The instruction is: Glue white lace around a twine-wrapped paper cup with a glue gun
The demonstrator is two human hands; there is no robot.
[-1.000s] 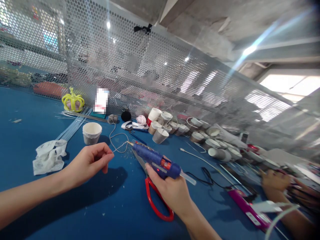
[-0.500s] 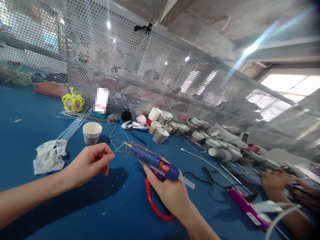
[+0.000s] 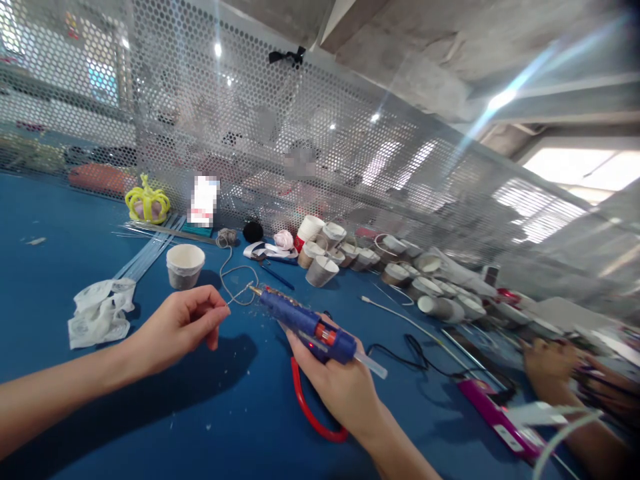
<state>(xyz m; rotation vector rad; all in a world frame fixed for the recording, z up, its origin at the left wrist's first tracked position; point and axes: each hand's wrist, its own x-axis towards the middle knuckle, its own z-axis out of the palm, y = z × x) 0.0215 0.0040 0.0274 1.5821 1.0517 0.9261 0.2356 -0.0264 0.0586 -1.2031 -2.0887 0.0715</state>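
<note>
Between the fingertips of my left hand [image 3: 193, 323] is pinched the end of a thin grey cord [image 3: 239, 294], which runs back in loose loops to a small grey ball of yarn [image 3: 227, 237]. My right hand [image 3: 337, 380] is wrapped round a blue hot glue gun [image 3: 300, 317] with a clear glue stick out of its rear. The gun's metal nozzle points left and meets the cord, or is very close to it. Behind my left hand stands a paper cup [image 3: 185, 265] with a grey wrapped outside.
Crumpled white wrappers [image 3: 103, 313] and clear strips [image 3: 150, 250] lie left. A yellow crown-like piece [image 3: 147, 200] stands near the perforated screen [image 3: 240, 120]. Several wrapped cups [image 3: 321, 270] line the back right. A purple power strip [image 3: 500, 420], red curved handle [image 3: 313, 417] and another person's hand [image 3: 547, 360] are nearer.
Almost nothing differs. The glue gun has shifted very slightly left and down in my right hand, while my left hand keeps its pinch on the cord.
</note>
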